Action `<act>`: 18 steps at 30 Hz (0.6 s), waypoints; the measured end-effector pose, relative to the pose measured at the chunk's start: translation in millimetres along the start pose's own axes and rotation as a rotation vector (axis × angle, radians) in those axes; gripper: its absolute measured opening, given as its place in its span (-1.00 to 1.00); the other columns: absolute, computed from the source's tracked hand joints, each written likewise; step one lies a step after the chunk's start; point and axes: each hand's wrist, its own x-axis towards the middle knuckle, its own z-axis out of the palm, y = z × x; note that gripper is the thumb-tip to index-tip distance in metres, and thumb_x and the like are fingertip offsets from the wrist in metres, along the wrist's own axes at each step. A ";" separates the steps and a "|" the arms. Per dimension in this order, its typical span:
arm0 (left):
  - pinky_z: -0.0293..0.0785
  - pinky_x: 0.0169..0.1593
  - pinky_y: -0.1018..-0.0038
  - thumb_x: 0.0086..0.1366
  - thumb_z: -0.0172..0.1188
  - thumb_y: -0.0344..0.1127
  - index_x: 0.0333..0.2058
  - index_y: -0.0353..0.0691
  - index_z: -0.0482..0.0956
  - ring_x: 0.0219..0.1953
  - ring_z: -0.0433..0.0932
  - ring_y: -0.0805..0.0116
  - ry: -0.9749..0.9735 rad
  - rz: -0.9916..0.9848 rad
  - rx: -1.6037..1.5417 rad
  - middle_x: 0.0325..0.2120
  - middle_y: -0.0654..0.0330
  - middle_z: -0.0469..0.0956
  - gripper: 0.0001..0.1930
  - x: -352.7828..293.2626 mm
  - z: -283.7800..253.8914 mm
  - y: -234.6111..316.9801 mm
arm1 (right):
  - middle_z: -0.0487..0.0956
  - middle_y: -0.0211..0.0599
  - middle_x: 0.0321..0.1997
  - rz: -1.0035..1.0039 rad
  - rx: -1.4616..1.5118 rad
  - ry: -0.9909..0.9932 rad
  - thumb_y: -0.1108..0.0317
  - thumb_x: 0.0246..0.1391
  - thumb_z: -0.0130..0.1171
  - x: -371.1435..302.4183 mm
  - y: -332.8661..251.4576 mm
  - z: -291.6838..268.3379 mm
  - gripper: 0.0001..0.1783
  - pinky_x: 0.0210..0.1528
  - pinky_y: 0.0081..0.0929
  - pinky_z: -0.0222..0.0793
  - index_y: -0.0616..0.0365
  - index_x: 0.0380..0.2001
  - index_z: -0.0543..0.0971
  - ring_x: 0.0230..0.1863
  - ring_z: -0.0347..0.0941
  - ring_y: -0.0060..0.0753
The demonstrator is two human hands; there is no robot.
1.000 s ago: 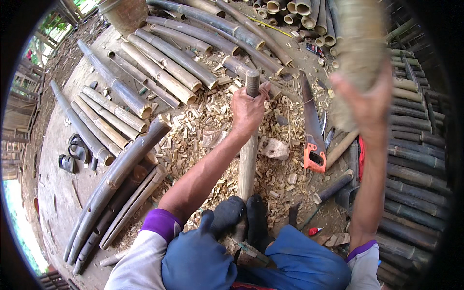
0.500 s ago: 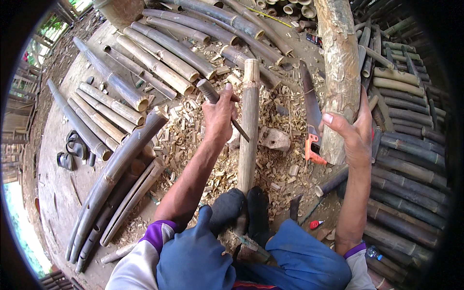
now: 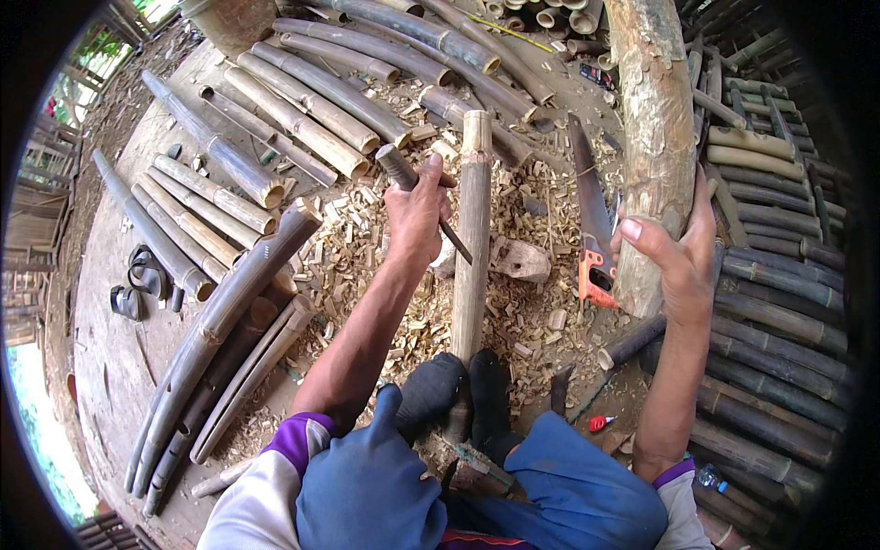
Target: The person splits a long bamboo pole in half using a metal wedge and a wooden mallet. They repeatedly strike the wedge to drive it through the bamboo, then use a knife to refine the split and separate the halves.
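Note:
My left hand (image 3: 417,211) is closed round a chisel (image 3: 456,243), its thick handle end up and its dark blade slanting down to the right. The tip lies against or just over a bamboo pole (image 3: 472,211), which runs lengthwise in front of me; I cannot tell if it touches. My feet in dark socks (image 3: 431,390) press on both sides of the pole's near end. In my right hand (image 3: 674,252) is a thick peeled log (image 3: 651,119), gripped near its lower end and held raised to the right of the pole.
Wood chips (image 3: 367,266) cover the ground around the pole, with a wooden block (image 3: 521,259) beneath it. A handsaw (image 3: 596,220) with an orange handle lies to the right. Bamboo poles (image 3: 229,302) lie at left; stacked bamboo (image 3: 779,321) stands at right. A bucket (image 3: 229,23) is at back left.
The log in my right hand has shifted a little to the right and turned slightly. My left hand, the chisel and the bamboo pole are almost still.

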 end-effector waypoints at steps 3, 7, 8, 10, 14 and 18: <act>0.22 -0.57 0.57 0.46 0.30 -0.14 -0.37 -0.35 0.53 -0.65 0.28 0.60 -0.004 -0.008 -0.011 -0.67 0.41 0.30 -0.64 -0.1 -1.6 -0.3 | 0.53 -0.10 0.14 0.030 0.005 -0.020 0.34 -0.07 0.40 -2.4 -5.7 0.4 -0.10 0.17 -0.39 0.46 0.36 0.34 0.28 0.09 0.51 -0.33; 0.24 -0.60 0.57 0.45 0.30 -0.13 -0.36 -0.37 0.55 -0.65 0.30 0.58 -0.029 0.008 -0.024 -0.66 0.37 0.36 -0.63 -1.7 -0.5 -3.2 | 0.53 -0.08 0.14 -0.023 -0.033 -0.007 0.33 -0.08 0.41 -5.1 -4.1 0.0 -0.09 0.11 -0.41 0.50 0.38 0.34 0.28 0.05 0.53 -0.34; 0.25 -0.61 0.57 0.44 0.31 -0.11 -0.36 -0.36 0.56 -0.65 0.31 0.58 0.013 0.004 0.039 -0.65 0.36 0.38 -0.63 -3.6 2.3 -3.2 | 0.53 -0.07 0.14 -0.019 -0.038 -0.017 0.32 -0.08 0.41 -5.4 -6.0 -1.2 -0.09 0.11 -0.41 0.51 0.38 0.34 0.28 0.04 0.54 -0.34; 0.27 -0.64 0.57 0.43 0.31 -0.07 -0.35 -0.35 0.59 -0.65 0.33 0.57 0.104 0.000 0.168 -0.64 0.33 0.42 -0.62 -8.5 7.6 -3.8 | 0.55 -0.06 0.12 -0.043 -0.080 -0.019 0.31 -0.07 0.41 -4.3 -12.6 -2.7 -0.10 0.11 -0.42 0.51 0.39 0.32 0.30 0.03 0.55 -0.33; 0.28 -0.64 0.52 0.41 0.29 0.12 -0.39 -0.24 0.65 -0.67 0.31 0.60 0.121 0.011 0.492 -0.63 0.36 0.46 -0.53 -29.1 33.7 -5.5 | 0.62 -0.10 -0.01 -0.252 -0.214 0.020 0.24 -0.06 0.43 21.3 -45.4 -6.5 -0.20 0.08 -0.37 0.51 0.36 0.23 0.39 -0.07 0.60 -0.29; 0.32 -0.60 0.41 0.42 0.29 0.08 -0.40 -0.24 0.66 -0.63 0.39 0.55 -0.034 0.183 0.634 -0.62 0.32 0.49 -0.56 -35.7 48.7 -19.5 | 0.65 -0.11 -0.13 -0.631 -0.480 0.107 0.19 -0.02 0.43 61.5 -39.8 12.3 -0.25 -0.05 -0.25 0.56 0.17 0.22 0.41 -0.17 0.62 -0.23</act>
